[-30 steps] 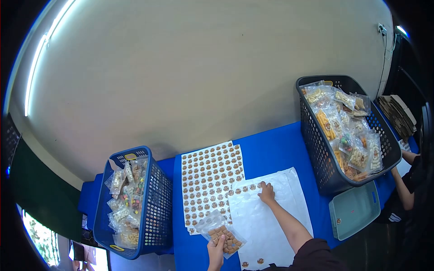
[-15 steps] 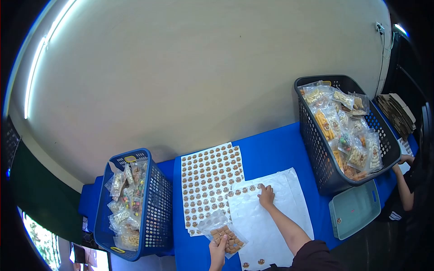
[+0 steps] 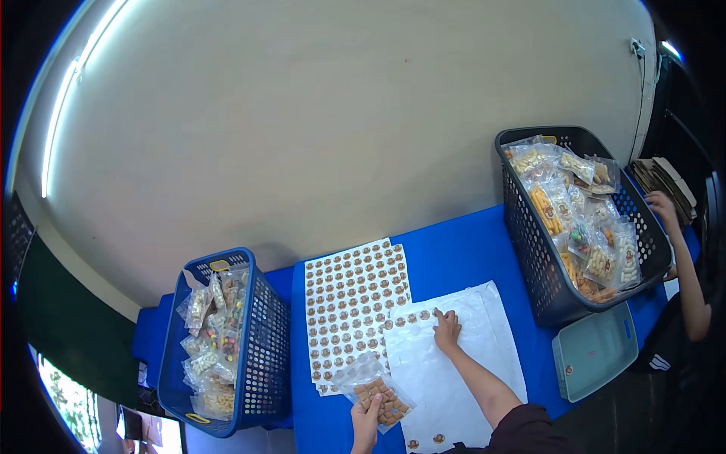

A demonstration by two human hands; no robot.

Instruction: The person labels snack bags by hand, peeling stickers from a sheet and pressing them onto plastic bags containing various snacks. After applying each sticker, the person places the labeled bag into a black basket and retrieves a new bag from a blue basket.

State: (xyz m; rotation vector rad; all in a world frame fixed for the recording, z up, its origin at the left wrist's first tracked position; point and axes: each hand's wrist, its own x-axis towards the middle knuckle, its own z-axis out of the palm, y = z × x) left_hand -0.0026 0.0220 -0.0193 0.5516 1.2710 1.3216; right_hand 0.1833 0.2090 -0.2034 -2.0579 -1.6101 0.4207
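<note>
My left hand [image 3: 366, 421] grips a clear plastic bag [image 3: 384, 401] of brown, square snack pieces by its lower edge, at the table's front. The bag's flat upper part overlaps the sticker sheets. My right hand [image 3: 448, 331] rests on a mostly bare white sticker sheet [image 3: 454, 371], its bent fingers at a round brown sticker [image 3: 436, 312] at the right end of a short row. The fingertips partly hide this sticker, and its edge cannot be made out. A full sheet of round stickers [image 3: 355, 291] lies to the left.
A blue basket [image 3: 261, 356] of snack bags stands left, a black basket [image 3: 529, 265] of filled bags right. A pale green tray [image 3: 597, 356] sits below the black one. A co-worker's hand [image 3: 662, 208] is at the far right, near stacked cardboard [image 3: 665, 189]. Blue cloth [image 3: 461, 242] covers the table.
The co-worker's arm at the right has risen beside the black basket toward the cardboard. My hands stay almost where they were, the bag still in the left one.
</note>
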